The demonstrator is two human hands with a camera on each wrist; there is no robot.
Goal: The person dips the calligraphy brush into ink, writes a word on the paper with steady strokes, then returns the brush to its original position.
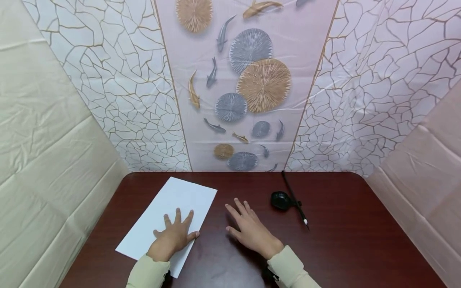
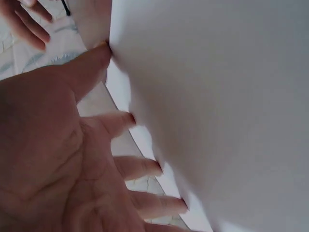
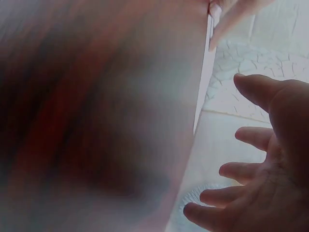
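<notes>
A white sheet of paper (image 1: 187,194) lies slanted on the left part of the dark red-brown table. My left hand (image 1: 172,237) rests on it with fingers spread and the thumb near its right edge. In the left wrist view, those fingertips touch the paper (image 2: 217,96). To the right of the sheet, my right hand (image 1: 253,232) hovers low over the table, fingers extended and holding nothing. The right wrist view shows a gap between that hand (image 3: 260,183) and the tabletop. Beyond it lies a writing brush (image 1: 292,192), its white-and-dark tip towards me, beside a small black ink dish (image 1: 279,200).
The glossy table (image 1: 338,240) ends at a straight far edge with rounded corners. Behind it hangs a patterned cloth (image 1: 144,132) with fish and lily-pad shapes. Plain pale cloth walls (image 1: 47,160) slope up on both sides.
</notes>
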